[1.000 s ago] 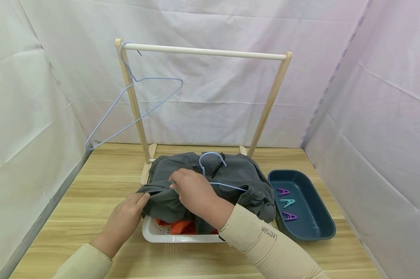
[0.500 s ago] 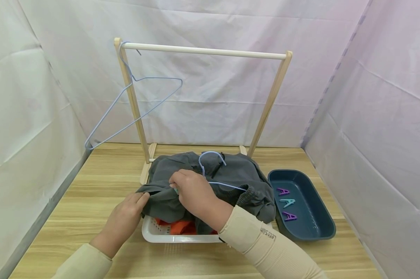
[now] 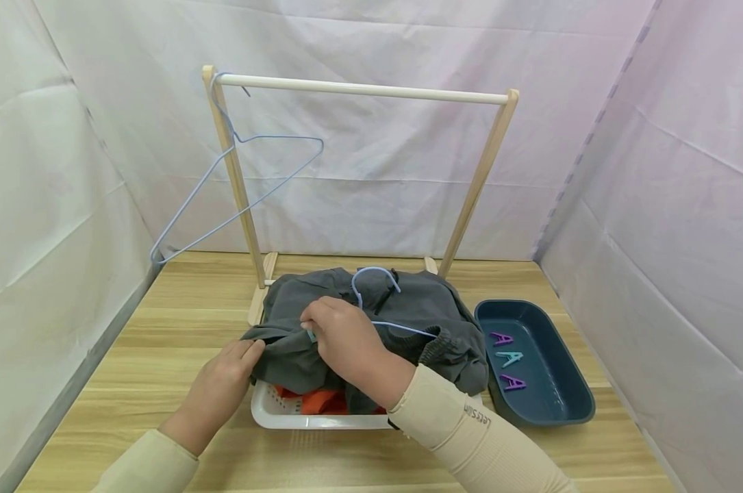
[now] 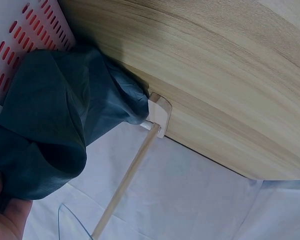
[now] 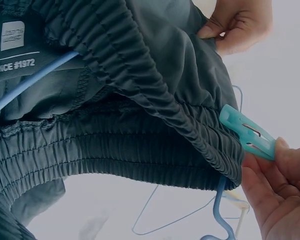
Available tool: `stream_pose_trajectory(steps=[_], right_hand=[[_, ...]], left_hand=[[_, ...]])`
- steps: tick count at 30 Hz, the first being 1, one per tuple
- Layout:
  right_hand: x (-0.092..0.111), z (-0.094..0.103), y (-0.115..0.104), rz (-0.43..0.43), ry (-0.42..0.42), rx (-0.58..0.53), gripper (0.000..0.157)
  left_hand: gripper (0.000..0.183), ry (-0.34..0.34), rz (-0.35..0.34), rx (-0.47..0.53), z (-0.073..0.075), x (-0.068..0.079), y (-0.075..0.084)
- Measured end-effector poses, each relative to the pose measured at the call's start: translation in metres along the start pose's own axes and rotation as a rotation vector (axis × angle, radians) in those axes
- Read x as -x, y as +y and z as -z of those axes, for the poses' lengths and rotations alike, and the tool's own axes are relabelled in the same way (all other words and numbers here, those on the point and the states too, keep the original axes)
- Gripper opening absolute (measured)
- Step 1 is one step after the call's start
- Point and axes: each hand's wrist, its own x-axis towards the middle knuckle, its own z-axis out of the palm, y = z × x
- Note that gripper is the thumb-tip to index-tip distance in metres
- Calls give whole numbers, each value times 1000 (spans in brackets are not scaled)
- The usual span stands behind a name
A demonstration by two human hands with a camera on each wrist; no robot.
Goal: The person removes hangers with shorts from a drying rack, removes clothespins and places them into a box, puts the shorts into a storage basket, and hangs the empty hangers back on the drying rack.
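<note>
Dark grey pants (image 3: pixel 429 294) with an elastic waistband (image 5: pixel 140 75) lie heaped over a white basket (image 3: pixel 322 422). A light blue wire hanger (image 3: pixel 403 328) runs inside the waistband, its hook standing up at the middle. My left hand (image 3: pixel 220 380) pinches the pants' fabric at the left side. In the right wrist view, my right hand (image 5: pixel 282 185) pinches a teal clothespin (image 5: pixel 248 132) between thumb and fingers, its front end at the waistband's edge near the hanger wire. From the head view, that clothespin is mostly hidden behind the right hand.
Behind the basket stands a wooden rack with a white rail (image 3: pixel 359 88). Another blue wire hanger (image 3: pixel 279 139) hangs at its left end. To the right, a dark blue tray (image 3: pixel 550 370) holds two purple clothespins (image 3: pixel 511 383) and a teal one. Orange cloth (image 3: pixel 324 402) shows inside the basket.
Both hands stay almost in place. The right hand shifts very slightly, and a bit more of the teal clothespin shows beneath its fingers.
</note>
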Motion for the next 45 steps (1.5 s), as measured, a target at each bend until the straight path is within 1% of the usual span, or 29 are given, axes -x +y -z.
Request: stream_pose_trajectory(steps=[4,10,19,22,29,36,42,45], right_hand=[[0,0,1,17,26,-12,4],[2,2,2,19,47,-17,5],[2,12,-1,14,79,-33,7],[3,16,-2,-4,69,-38,10],[6,21,-1,-49,11,-47,17],[11,28,0,-94,-41,-74,22],[19,37,2,-116,-71,-90,26],[23,40,4,-108,-69,-96,26]], left_hand=[[50,4,-1,-4,-1,0,0],[50,1,0,-9,-1,0,1],[51,-8,9,-14,-2,0,2],[51,-12,13,-12,-2,1,2],[50,-22,29,-22,-1,0,4],[50,-18,26,-25,-1,0,4],[50,-12,15,-22,-1,0,3],[50,-11,13,-22,-1,0,4]])
